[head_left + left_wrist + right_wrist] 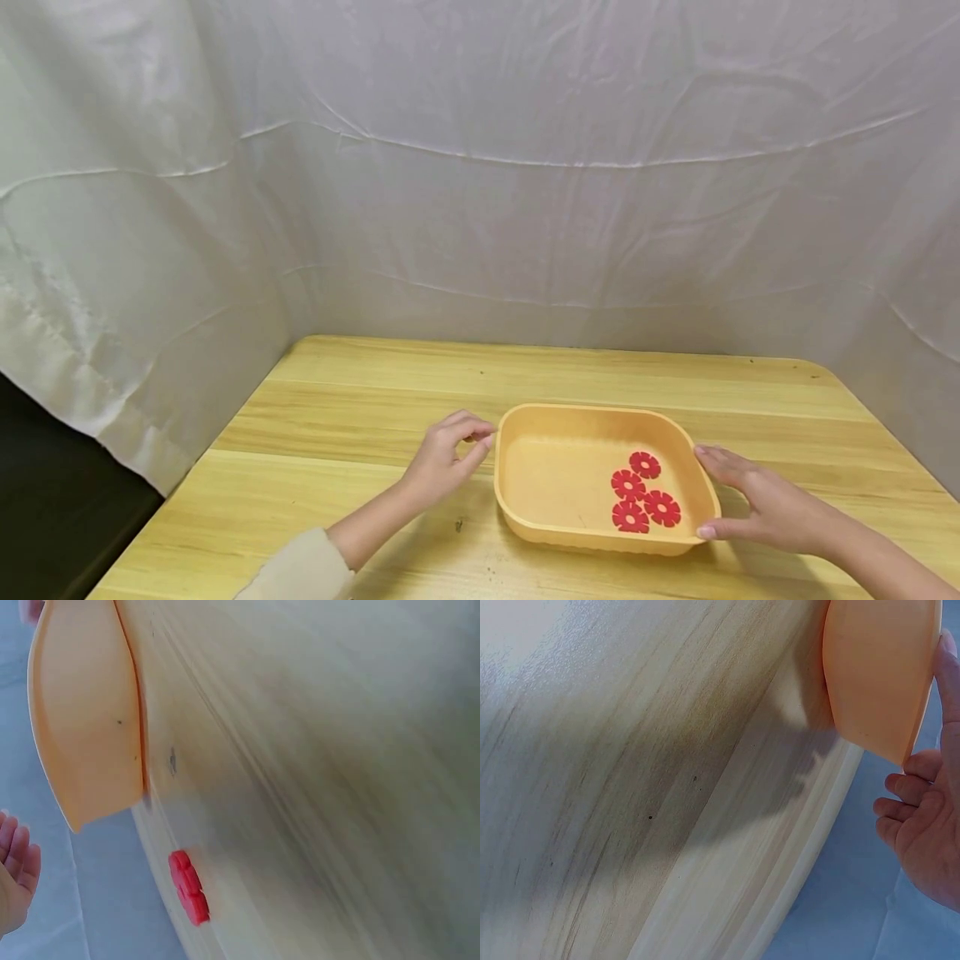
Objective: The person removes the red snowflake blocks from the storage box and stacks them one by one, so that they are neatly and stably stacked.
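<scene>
A yellow-orange plastic basin (555, 475) stands on the wooden table, with several red notched flower-shaped discs (628, 485) lying flat at its right side. My right hand (765, 500) holds the basin's right end, thumb at the near corner and fingertips on the rim farther back. Beside the left rim is my left hand (442, 458), its fingers loosely bent and nothing seen in them. In the left wrist view, a red notched piece (189, 889) is on the table past the basin's end; the left hand hides that spot in the head view.
The wooden table (337, 417) has rounded far corners and small dark marks. A pale cloth curtain (562, 208) hangs behind it and at both sides. Something black (60, 492) shows below the cloth at the lower left.
</scene>
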Demonstrator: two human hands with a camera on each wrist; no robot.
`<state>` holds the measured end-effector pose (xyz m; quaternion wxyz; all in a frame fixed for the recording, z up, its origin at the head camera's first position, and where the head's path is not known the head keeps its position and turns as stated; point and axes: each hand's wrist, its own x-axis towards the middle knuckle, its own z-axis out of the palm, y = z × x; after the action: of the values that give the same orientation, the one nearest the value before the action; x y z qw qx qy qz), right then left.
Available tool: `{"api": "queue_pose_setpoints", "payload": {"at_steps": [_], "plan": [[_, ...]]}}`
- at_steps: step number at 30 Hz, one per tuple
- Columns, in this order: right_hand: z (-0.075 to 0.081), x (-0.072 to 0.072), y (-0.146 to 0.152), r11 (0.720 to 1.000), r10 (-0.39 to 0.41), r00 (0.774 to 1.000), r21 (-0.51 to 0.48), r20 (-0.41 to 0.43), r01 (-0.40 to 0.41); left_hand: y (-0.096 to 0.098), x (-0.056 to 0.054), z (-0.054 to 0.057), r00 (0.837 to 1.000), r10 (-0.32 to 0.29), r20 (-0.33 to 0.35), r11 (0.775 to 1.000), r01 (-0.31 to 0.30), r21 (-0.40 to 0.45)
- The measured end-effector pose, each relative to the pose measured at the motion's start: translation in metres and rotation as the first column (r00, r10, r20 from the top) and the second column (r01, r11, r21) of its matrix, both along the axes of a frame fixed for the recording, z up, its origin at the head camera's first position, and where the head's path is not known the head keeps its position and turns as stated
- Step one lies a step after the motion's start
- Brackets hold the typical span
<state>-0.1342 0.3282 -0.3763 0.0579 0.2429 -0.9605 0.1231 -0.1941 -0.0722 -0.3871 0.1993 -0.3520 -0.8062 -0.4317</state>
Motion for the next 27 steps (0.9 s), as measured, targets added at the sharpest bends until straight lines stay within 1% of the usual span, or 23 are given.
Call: {"api": "queue_pose_setpoints", "payload": {"at_steps": [9, 11, 18, 20, 27], "plan": [[0.0, 0.001, -0.001, 1.0, -0.003, 1.0, 0.002, 0.021, 0.003, 0.012, -0.001, 0.006, 0.999, -0.031, -0.015, 0.999, 0.031, -0.004], [0.0, 0.001, -0.001, 1.0, -0.011, 1.0, 0.01, 0.005, 0.011, 0.016, -0.001, 0.007, 0.999, -0.038, -0.011, 0.999, 0.038, -0.002], [-0.001, 0.001, -0.001, 1.0, -0.006, 1.0, 0.004, 0.007, 0.006, 0.032, -0.003, 0.009, 0.998, -0.063, -0.002, 0.998, 0.063, 0.01], [-0.001, 0.001, -0.001, 1.0, -0.007, 1.0, 0.006, 0.013, 0.007, 0.037, -0.003, 0.01, 0.998, -0.065, 0.005, 0.998, 0.065, 0.02], [-0.001, 0.001, -0.001, 1.0, 0.0, 1.0, 0.006, -0.012, 0.0, 0.051, -0.002, 0.011, 0.997, -0.07, 0.012, 0.997, 0.07, 0.037]]}}
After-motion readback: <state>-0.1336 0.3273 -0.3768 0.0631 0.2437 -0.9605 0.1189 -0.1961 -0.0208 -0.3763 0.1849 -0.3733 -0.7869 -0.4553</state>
